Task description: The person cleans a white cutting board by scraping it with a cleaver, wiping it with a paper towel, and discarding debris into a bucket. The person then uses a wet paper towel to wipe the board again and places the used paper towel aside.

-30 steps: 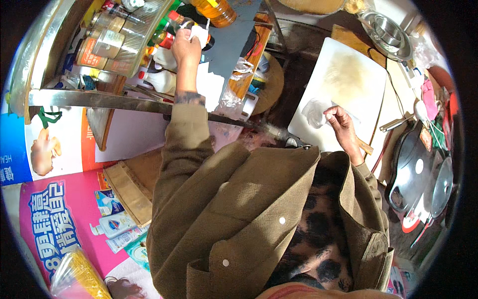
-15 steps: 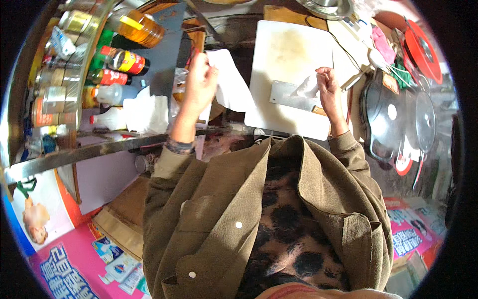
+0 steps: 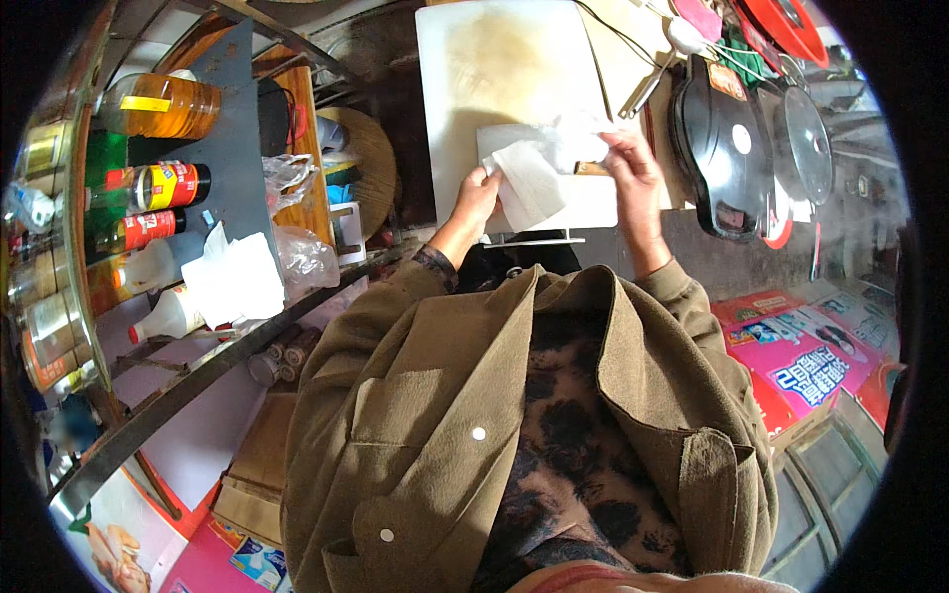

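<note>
Left hand (image 3: 476, 193) has been brought back from the bottle shelf (image 3: 222, 148); white paper tissue (image 3: 529, 183) is now pinched by it at 9 o'clock of the broad steel cleaver blade (image 3: 559, 183) on the white plastic cutting board (image 3: 509, 79). Right hand (image 3: 633, 168) is closed on the handle end at 3 o'clock. Wiping is judged underway.

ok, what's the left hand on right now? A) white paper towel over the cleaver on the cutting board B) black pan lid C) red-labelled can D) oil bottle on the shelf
A: the left hand grips the white paper towel spread over the cleaver on the cutting board, with the right hand at the towel's other side.
</note>
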Demonstrator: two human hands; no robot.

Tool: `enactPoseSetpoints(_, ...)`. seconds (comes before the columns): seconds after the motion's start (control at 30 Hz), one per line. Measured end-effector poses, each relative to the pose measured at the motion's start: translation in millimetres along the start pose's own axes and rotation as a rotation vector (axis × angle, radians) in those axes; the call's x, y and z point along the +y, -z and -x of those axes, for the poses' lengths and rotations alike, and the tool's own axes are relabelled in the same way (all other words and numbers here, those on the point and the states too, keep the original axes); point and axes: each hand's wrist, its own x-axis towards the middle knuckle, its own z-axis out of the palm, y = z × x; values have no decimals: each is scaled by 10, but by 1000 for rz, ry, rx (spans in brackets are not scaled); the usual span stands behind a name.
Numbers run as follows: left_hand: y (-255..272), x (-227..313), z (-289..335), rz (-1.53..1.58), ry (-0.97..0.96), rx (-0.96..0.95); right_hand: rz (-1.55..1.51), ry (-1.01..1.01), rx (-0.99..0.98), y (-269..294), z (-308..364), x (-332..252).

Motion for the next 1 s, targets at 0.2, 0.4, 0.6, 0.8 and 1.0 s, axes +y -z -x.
enactPoseSetpoints(0.2, 109, -386, -202, -55, -237, 172, 239, -152, -264, -317, 433, 719)
enactPoseSetpoints(0.4, 447, -311, -25, -233, -304, 281, 285, -50, -189, -280, 470, 763)
enactPoseSetpoints(0.6, 150, -29, 210, 650, -18, -282, 393, 81, -345, -459, 534, 423)
enactPoseSetpoints(0.8, 216, 102, 333, 656, -210, -413, 76, -414, -189, -353, 481, 337)
enactPoseSetpoints(1.0, 162, -10, 437, 660, -236, -457, -618, -868, -311, -428, 482, 401)
